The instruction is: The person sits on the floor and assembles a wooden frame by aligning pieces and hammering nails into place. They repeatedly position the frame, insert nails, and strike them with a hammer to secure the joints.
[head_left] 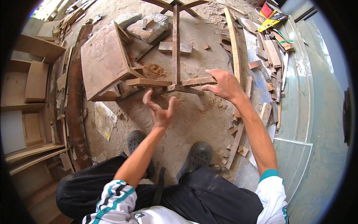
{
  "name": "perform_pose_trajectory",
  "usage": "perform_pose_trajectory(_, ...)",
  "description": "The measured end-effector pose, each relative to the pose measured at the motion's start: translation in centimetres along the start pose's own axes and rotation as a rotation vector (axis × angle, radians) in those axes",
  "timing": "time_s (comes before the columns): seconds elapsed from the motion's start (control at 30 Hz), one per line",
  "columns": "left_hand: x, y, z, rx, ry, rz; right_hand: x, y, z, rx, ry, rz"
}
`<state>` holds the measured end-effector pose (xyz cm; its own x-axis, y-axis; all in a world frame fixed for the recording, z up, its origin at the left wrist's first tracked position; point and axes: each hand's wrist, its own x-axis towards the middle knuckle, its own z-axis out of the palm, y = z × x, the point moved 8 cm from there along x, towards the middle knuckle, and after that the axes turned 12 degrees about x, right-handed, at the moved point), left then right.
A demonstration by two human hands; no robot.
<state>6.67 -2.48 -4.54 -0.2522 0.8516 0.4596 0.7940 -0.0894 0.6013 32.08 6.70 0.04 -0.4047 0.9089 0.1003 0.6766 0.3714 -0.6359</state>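
Note:
A wooden frame lies ahead of me, with one long beam running away from me and crossed pieces at both ends. My right hand is at the right end of the near crosspiece; its thumb and fingers are spread to either side of the wood, and I cannot tell if they touch it. Just below the left arm of that crosspiece, my left hand has its fingers apart and holds nothing. A dusty wooden box-like piece stands left of the frame, close to the crosspiece.
Stone blocks and sawdust lie beyond the near crosspiece. Wood offcuts and a long curved strip line the right side, beside glass panels. Wooden shelving stands left. My clogs are on the dusty floor.

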Motion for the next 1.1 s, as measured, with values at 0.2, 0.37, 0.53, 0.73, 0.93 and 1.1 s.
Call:
perform_pose_trajectory(0.2, 1.7, -2.8, 4.9, -0.291, -0.224, -0.536, 1.1, 1.4, 1.8, -0.144, -0.221, 0.144)
perform_pose_trajectory(0.37, 3.2, -2.1, 7.9, -0.307, -0.433, -0.553, -0.2, 1.8, 0.2, -0.106, -0.038, 0.130)
perform_pose_trajectory(0.53, 2.8, -1.8, 8.5, -0.134, -0.452, -0.466, -1.8, 1.3, -1.5, -0.077, -0.021, 0.163)
perform_pose_trajectory(0.73, 0.4, -0.1, 6.1, -0.179, -0.517, -0.383, -5.7, 0.4, -1.8, -0.057, -0.035, 0.194)
perform_pose_trajectory(0.93, -1.5, -1.3, 5.2, -0.406, -0.397, -0.182, -7.5, 0.7, -0.8, -0.012, -0.062, 0.180)
perform_pose_trajectory(1.1, -1.8, -2.4, 6.0, -0.352, -0.523, -0.051, -7.4, 1.0, -0.6, 0.027, -0.065, 0.128)
